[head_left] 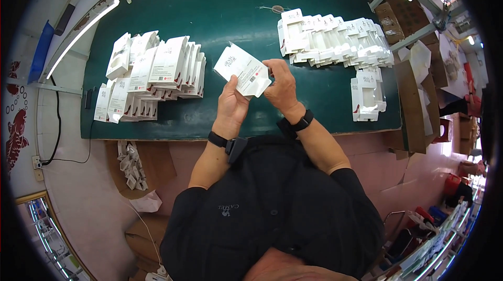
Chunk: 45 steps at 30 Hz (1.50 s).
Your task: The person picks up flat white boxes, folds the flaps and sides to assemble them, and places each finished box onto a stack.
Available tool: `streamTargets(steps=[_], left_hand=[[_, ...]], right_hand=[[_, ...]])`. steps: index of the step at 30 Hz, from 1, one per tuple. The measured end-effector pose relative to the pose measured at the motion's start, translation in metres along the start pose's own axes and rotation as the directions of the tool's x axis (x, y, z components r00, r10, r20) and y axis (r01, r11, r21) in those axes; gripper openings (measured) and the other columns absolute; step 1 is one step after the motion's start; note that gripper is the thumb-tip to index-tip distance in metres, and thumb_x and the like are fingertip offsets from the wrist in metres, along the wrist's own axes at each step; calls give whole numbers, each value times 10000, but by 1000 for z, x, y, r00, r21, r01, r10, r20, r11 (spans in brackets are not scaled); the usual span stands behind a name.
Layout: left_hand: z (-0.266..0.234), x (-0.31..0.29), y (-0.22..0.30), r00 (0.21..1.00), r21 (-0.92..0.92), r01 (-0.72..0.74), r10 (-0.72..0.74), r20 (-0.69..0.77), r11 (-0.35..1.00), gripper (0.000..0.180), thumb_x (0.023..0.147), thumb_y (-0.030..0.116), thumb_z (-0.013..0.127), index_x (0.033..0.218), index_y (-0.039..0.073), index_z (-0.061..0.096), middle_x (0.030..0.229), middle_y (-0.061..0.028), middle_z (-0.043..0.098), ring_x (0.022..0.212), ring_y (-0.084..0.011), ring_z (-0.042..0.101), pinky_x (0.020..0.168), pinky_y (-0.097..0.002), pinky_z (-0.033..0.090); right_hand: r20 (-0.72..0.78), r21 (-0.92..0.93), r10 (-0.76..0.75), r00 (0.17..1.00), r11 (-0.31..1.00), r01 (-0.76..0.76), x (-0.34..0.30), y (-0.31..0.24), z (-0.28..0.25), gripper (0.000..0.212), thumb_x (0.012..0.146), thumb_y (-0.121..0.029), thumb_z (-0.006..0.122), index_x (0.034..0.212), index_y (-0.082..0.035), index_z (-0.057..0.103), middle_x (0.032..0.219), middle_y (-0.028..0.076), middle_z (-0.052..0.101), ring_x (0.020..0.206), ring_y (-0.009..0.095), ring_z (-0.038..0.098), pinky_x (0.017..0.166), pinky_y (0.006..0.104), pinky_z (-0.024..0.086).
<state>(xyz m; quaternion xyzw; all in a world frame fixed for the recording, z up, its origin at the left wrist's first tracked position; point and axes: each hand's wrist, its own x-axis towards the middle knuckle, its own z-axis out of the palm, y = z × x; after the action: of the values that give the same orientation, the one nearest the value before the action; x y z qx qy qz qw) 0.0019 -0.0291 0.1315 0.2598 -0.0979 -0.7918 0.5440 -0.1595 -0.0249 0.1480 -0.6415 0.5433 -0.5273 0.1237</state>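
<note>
A white printed carton (240, 69) is held tilted above the green table, in front of my chest. My left hand (233, 107) grips its lower side, with the thumb lying on the printed face and the other fingers hidden beneath. At the carton's right end my right hand (283, 86) has its fingers bent round the end flaps, closed on them. To the left are piled stacks of similar closed cartons (166, 63). On the far right lies an overlapping row of white cartons (335, 40) with window cut-outs and raised flaps. A separate windowed carton (367, 95) lies nearer on that side.
The green tabletop (230, 13) carries a small round brownish thing with string (277, 9) at the back. An open cardboard box (419, 97) stands off the right edge. Below the left front edge, another cardboard box (162, 163) holds white scraps.
</note>
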Motion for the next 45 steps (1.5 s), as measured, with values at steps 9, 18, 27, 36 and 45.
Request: streamTargets(steps=[9,18,27,36,45], left_hand=[[-2,1,0,1000,5,4,-4,-24,1000,456,1084,272,457,1469,36,396,1433,-134,552,1273,-287,587,1049,-461,494],[-8,8,-4,1000,-22,-4,4,24,1000,475,1087,294,456,1479,37,377,1449,-147,538,1295,-301,567,1078,-460,485],[-22,11,1,997,-17,-79,78,-14,997,438,1067,291,513,1387,-4,465,1371,-141,587,1223,-283,611,1055,-457,496],[-13,11,-4,991,-64,-130,132,27,989,397,1039,252,581,1320,-14,490,1325,-146,600,1236,-280,592,1076,-448,484],[-16,9,-5,984,-11,-169,168,-68,986,417,1000,214,653,1306,-5,471,1288,-136,609,1209,-275,599,1071,-449,485]], right_hand=[[59,251,179,982,950,-188,-5,17,-3,321,897,-44,711,1211,-38,645,1028,68,688,841,134,666,693,273,543],[479,604,492,727,416,-679,-10,7,15,434,895,-31,704,1307,-48,571,1086,28,666,824,89,622,677,238,518],[662,498,430,613,358,-790,-23,-19,14,534,857,-102,738,1353,-61,545,1127,45,671,935,136,650,747,282,534],[327,363,399,857,784,-504,-24,-13,21,409,878,-112,738,1253,4,624,1152,105,714,1037,165,688,886,317,555],[397,376,284,873,817,-437,-32,-5,12,362,874,-72,664,1229,-6,642,1031,102,723,914,152,686,804,298,549]])
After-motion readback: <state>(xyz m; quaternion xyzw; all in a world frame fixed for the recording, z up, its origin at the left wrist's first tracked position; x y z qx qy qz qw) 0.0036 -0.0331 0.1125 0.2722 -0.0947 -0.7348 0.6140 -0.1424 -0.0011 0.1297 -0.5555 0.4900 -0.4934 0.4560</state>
